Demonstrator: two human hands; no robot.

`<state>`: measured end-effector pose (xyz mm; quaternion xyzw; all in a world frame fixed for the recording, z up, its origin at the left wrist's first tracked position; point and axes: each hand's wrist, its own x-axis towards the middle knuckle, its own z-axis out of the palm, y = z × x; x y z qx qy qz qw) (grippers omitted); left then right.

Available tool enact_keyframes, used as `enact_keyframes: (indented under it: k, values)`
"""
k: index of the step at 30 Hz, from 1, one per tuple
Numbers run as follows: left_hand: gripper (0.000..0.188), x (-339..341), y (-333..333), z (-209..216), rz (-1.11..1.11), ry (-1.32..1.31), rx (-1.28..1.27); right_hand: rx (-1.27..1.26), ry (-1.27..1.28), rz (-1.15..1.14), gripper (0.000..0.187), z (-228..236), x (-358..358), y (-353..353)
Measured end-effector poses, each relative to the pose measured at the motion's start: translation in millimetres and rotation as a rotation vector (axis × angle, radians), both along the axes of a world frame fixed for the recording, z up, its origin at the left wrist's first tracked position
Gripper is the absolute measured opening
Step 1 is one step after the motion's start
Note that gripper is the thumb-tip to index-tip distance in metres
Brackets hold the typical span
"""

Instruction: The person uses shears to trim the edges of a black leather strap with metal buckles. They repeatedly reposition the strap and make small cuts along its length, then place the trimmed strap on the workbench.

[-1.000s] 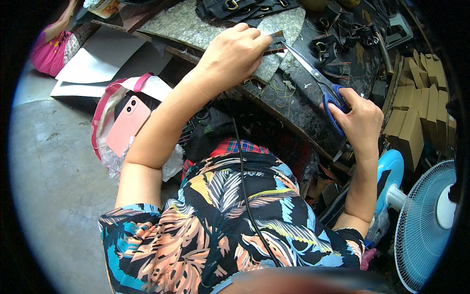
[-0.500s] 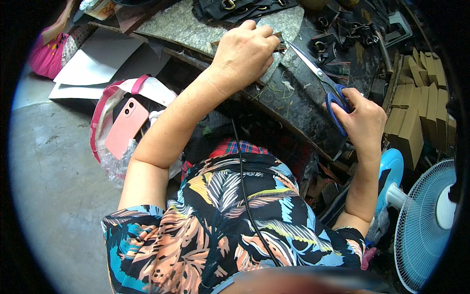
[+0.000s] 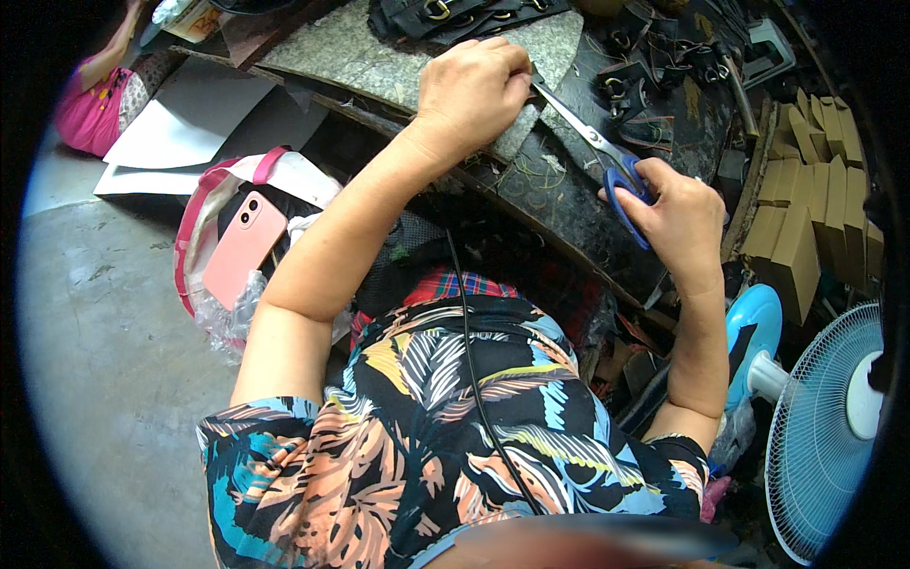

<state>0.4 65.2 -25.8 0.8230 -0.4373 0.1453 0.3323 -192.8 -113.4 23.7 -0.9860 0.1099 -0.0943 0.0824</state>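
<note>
My right hand (image 3: 681, 216) grips a pair of scissors (image 3: 590, 135) by its blue handles, thumb through one loop. The silver blades point up and left, with their tips right beside the fingers of my left hand (image 3: 469, 100). That hand is closed over the edge of a grey speckled slab (image 3: 346, 55); what its curled fingers hold is hidden from view. Just beyond it lie black straps (image 3: 474, 19) with brass-coloured metal rings. Thread scraps (image 3: 542, 175) are scattered on the dark worktop (image 3: 583, 213) below the scissors.
More black straps with metal fittings (image 3: 621, 90) and a hammer-like rod (image 3: 741, 100) lie at the back right. Cardboard pieces (image 3: 796, 228) stand at the right, above a blue fan (image 3: 825, 427). A bag holding a pink phone (image 3: 245, 248) is at my left. Another person (image 3: 95, 104) sits far left.
My right hand has moved left with the scissors, bringing the blade tips up to my left fingers. The left hand has shifted slightly left; the brown strip seen by it is now hidden.
</note>
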Motion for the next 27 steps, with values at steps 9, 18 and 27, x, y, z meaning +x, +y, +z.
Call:
enact_keyframes:
  k: [9, 18, 27]
  values:
    - [0.014, 7.0, -2.7, -6.6, 0.054, 0.0, -0.056, -0.002, 0.035, 0.009, 0.037, 11.8, -1.1, 3.0]
    - [0.011, 9.1, -1.4, -5.6, 0.046, 0.017, -0.139, -0.212, 0.093, 0.043, 0.034, 11.7, 1.7, 13.8]
    - [0.014, 21.5, 1.1, 1.7, -0.098, -0.031, 0.123, -0.14, 0.122, 0.027, 0.046, 28.3, 10.2, 15.1]
